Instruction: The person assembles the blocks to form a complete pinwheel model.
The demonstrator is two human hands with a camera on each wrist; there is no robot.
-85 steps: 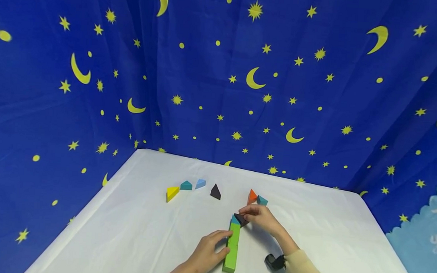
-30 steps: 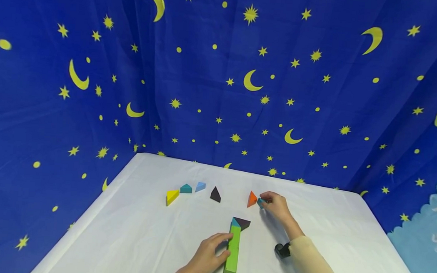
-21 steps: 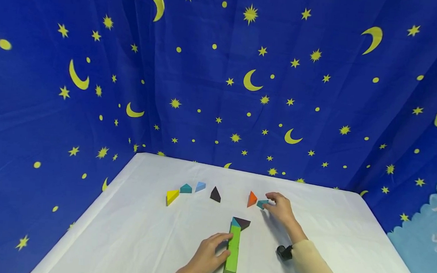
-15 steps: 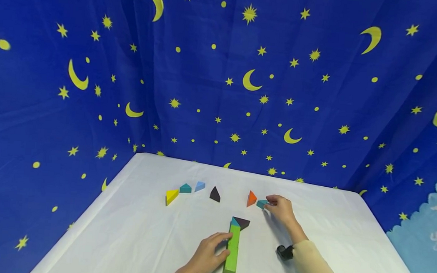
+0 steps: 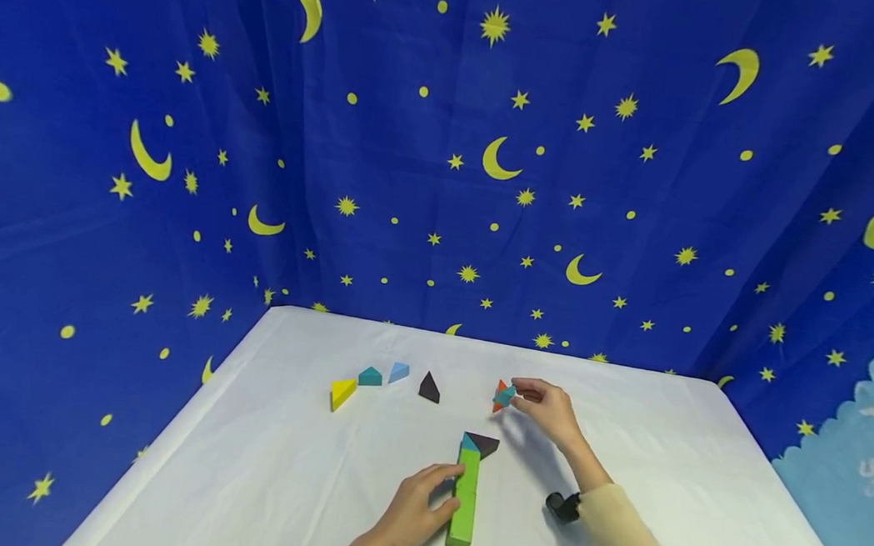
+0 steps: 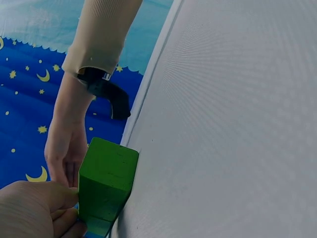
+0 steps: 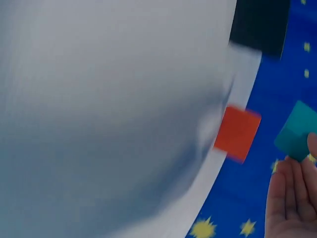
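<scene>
In the head view, my left hand (image 5: 415,505) rests its fingertips and thumb against the left side of a long green row of blocks (image 5: 463,508). The left wrist view shows the green block's end (image 6: 109,163) beside those fingers. A light-blue triangular block (image 5: 469,443) caps the row's far end, and a dark triangular block (image 5: 482,446) adjoins it on the right. My right hand (image 5: 549,407) pinches a teal triangular block (image 5: 504,396) above the table, in front of an orange triangular block (image 5: 497,408). The right wrist view shows this teal block (image 7: 298,131) between thumb and fingers.
A yellow triangular block (image 5: 342,393), another teal block (image 5: 370,377), a pale-blue block (image 5: 398,372) and a dark triangular block (image 5: 430,388) lie farther back on the white table (image 5: 297,465). Blue star-printed cloth (image 5: 442,190) hangs behind. A black device (image 5: 562,507) is at the right sleeve.
My right hand left the dark block beside the row's tip, went to the teal block at the back right, pinched it and lifted it leftward before the orange block. My left hand stayed put.
</scene>
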